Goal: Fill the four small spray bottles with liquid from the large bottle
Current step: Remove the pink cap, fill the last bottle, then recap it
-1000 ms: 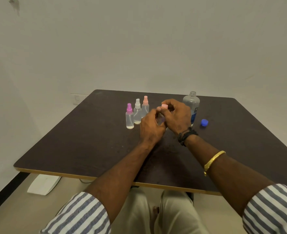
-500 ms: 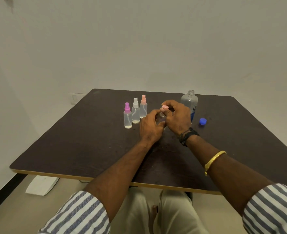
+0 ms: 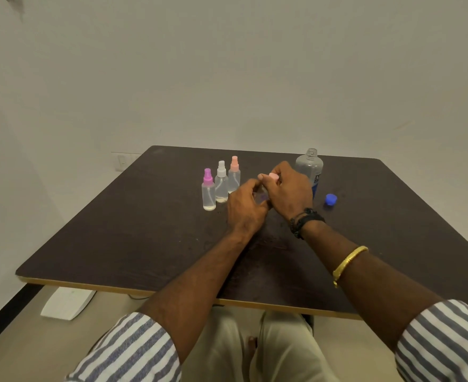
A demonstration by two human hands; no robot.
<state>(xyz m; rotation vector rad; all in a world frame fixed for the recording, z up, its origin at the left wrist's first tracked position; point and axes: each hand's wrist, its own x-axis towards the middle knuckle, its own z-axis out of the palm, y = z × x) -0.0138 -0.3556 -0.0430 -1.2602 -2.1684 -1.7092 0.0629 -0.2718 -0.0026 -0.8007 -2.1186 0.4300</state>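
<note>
Three small clear spray bottles stand in a row on the dark table (image 3: pixel 133 230): one with a purple cap (image 3: pixel 208 193), one with a white cap (image 3: pixel 221 185), one with a salmon cap (image 3: pixel 234 175). My left hand (image 3: pixel 245 208) grips a fourth small bottle (image 3: pixel 261 196), mostly hidden between my hands. My right hand (image 3: pixel 289 188) pinches its pink spray cap (image 3: pixel 273 176) at the top. The large clear bottle (image 3: pixel 310 168) stands uncapped just behind my right hand. Its blue cap (image 3: pixel 330 200) lies on the table to the right.
A white wall stands close behind the table. A wall socket (image 3: pixel 121 161) sits near the table's far left corner. A white flat device (image 3: pixel 67 303) lies on the floor under the table's left front edge.
Both hands have stayed together around the small bottle, with the right fingers shifting slightly on the pink cap. The other bottles have not moved.
</note>
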